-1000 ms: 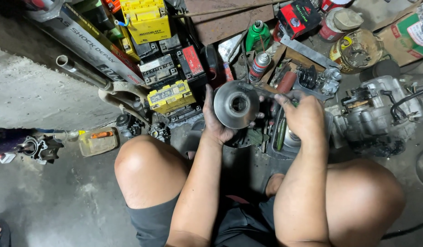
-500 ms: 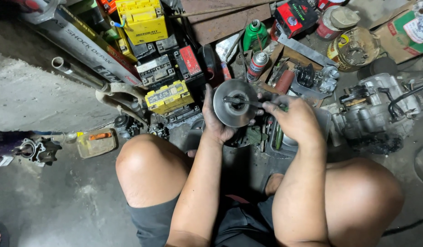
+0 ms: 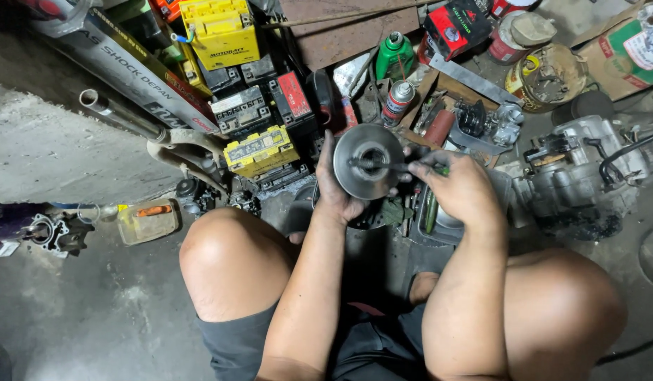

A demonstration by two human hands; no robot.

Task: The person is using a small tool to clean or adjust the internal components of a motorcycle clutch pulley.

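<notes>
Round metal pulley disc (image 3: pixel 369 161), greasy grey, sits just above the middle of the frame, held up off the floor between the person's knees. Left hand (image 3: pixel 338 185) cups it from behind and below, fingers wrapped round the rim on the left edge, so it's carrying the whole weight. Right hand (image 3: pixel 459 189) comes in from the right with its fingers pinched on a thin dark tool (image 3: pixel 386 165), looks like a screwdriver or pick, tip poking into the centre hub of the disc.

If it were me, I'd keep the left grip firm and the disc face square to the tool, since a greasy rim will want to rotate as soon as the tip pushes. Short, controlled pokes at the hub rather than levering hard, I reckon, or the tip skids across the face.

Stuff around: yellow battery (image 3: pixel 261 149) left of the disc, spray can (image 3: pixel 398 101) right above it, green bottle (image 3: pixel 395 54) higher up, engine case (image 3: pixel 587 173) far right, all lying on the concrete floor (image 3: pixel 51 152).
</notes>
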